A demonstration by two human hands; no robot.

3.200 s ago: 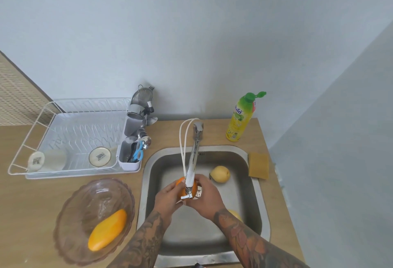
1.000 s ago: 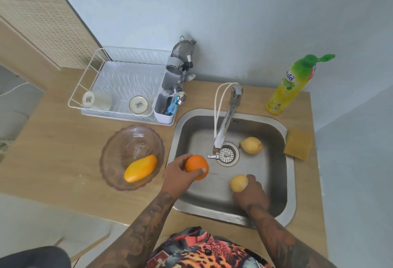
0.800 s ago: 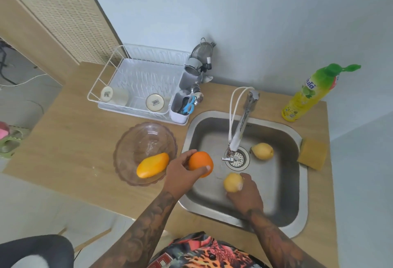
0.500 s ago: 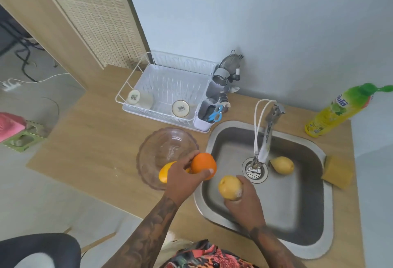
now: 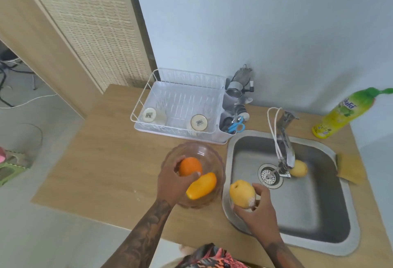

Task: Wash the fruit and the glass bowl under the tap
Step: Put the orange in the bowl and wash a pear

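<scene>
Gripping an orange (image 5: 189, 166), the left hand (image 5: 173, 180) reaches into the glass bowl (image 5: 219, 167) on the worktop (image 5: 110, 161), just beside a mango (image 5: 202, 185) lying inside. Right hand (image 5: 258, 210) curls round a yellow pear (image 5: 241, 193) over the sink's (image 5: 319, 221) near-left rim. Second pear (image 5: 299, 168) sits on the sink floor, partly behind the tap (image 5: 286, 140). Dish rack (image 5: 182, 106) stands behind the bowl; soap bottle (image 5: 344, 112) and sponge (image 5: 350, 171) at the sink's far right.

Bare sink (image 5: 314, 221) floor front right; tap (image 5: 287, 148) and pear (image 5: 298, 168) crowding the drain (image 5: 269, 175).
</scene>
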